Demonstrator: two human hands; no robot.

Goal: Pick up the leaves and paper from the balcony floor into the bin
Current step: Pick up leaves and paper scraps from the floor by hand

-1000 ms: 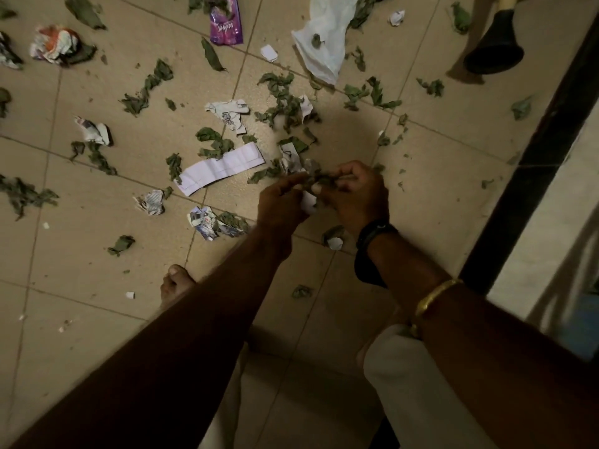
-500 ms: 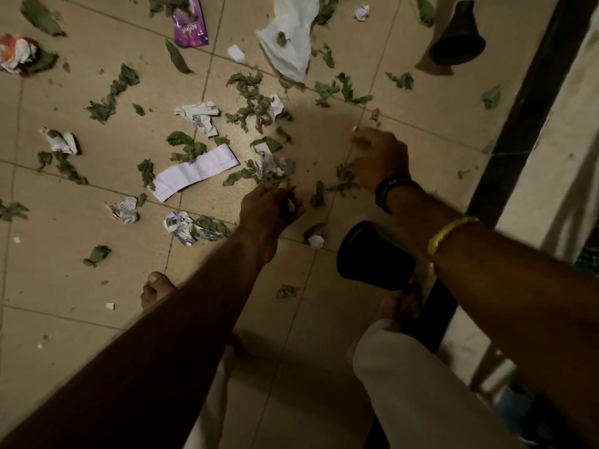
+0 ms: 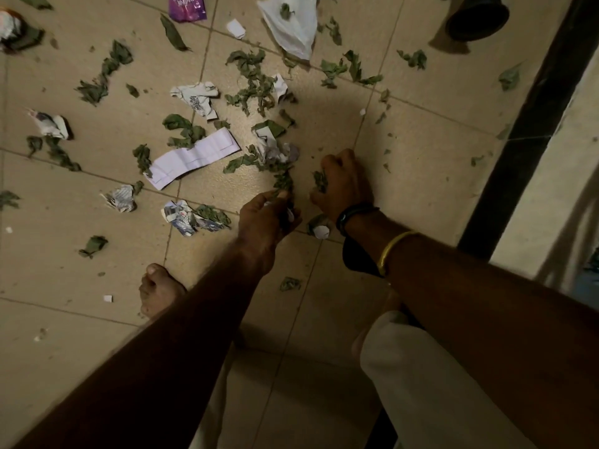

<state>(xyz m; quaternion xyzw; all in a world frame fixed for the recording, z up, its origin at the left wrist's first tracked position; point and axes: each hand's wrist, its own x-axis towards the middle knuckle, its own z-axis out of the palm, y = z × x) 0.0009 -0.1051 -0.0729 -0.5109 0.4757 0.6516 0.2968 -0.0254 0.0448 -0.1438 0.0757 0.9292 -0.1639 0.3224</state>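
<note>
Dry green leaves [image 3: 249, 79] and crumpled paper scraps [image 3: 197, 98] lie scattered over the beige tiled floor [image 3: 421, 176]. My left hand [image 3: 264, 222] holds a small bunch of leaves and paper bits near the floor. Just to its right, my right hand [image 3: 343, 183] grips a clump of green leaves [image 3: 320, 181]. A flat white paper strip [image 3: 194, 158] lies to the left of both hands. A crumpled paper with leaves [image 3: 275, 147] sits just beyond them. No bin shows for certain.
My bare foot [image 3: 158, 290] stands at lower left. A white plastic bag [image 3: 291, 24] and a purple wrapper [image 3: 188, 6] lie at the top. A dark cone-shaped object [image 3: 476, 17] stands top right, another dark object [image 3: 356, 257] under my right wrist. A black rail [image 3: 531, 124] edges the right.
My right hand has come back from the far right towards my left hand and now grips leaves. The view has shifted, so the dark object is mostly hidden under my right forearm.
</note>
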